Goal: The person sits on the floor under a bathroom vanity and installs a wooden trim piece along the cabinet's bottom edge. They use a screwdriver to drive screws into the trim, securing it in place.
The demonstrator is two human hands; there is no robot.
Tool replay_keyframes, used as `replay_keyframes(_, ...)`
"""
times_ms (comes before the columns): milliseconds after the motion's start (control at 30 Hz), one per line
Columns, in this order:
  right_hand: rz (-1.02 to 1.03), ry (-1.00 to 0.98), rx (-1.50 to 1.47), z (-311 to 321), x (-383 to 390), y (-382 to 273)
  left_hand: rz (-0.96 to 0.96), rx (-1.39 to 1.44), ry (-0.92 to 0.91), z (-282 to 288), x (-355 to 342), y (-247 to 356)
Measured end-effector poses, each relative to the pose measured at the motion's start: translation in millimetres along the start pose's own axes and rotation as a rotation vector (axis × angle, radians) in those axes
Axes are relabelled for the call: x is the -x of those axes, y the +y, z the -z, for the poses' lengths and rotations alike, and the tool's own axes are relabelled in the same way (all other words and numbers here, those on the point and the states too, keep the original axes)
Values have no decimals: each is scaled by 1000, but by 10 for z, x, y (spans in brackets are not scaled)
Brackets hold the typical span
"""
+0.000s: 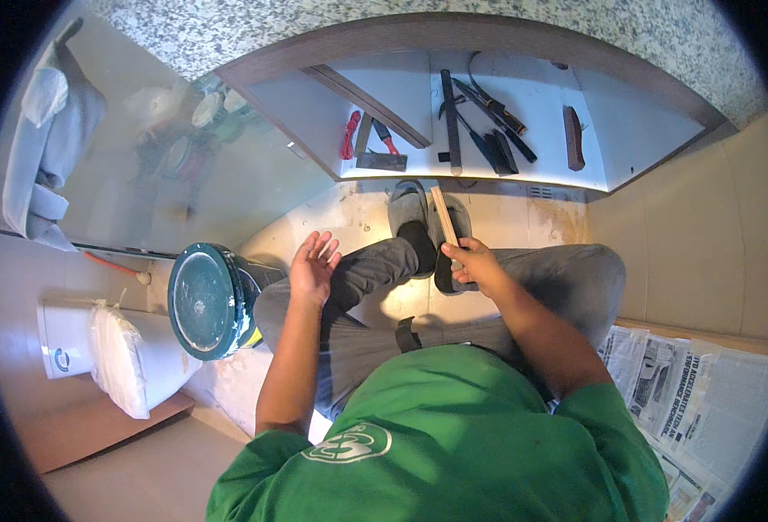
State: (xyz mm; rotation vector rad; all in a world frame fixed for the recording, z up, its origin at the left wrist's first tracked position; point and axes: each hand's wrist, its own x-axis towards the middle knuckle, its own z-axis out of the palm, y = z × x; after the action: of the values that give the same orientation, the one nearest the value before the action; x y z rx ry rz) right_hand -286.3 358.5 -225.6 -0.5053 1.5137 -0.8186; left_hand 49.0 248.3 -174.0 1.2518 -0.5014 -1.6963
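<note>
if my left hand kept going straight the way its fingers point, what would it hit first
Probably the open cabinet, near its lower left corner; depth is unclear, so the left hand might pass under it.

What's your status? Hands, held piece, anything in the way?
Left hand open, empty. Right hand gripping wooden strip toward its near end. Nothing seen blocking strip; lidded bucket beside left leg.

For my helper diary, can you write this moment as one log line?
left hand: open, empty | right hand: holding wooden strip | ahead: open cabinet, tools inside | left: lidded bucket
</note>
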Motion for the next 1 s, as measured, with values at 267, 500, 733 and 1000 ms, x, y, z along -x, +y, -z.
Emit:
replay_keyframes(267,2,-50,-13,55,-6,9,37,-196,-8,-8,-99,-365)
replay_keyframes(500,-1,-40,4,-11,12,-19,57,-321,-51,48,-187,-479)
replay_keyframes(733,6,14,0,-17,61,-16,52,-341,-57,45,-184,-509)
replay_keyframes(1000,-8,34,20,13,-18,36,53,-395,-114,130,-268,-550)
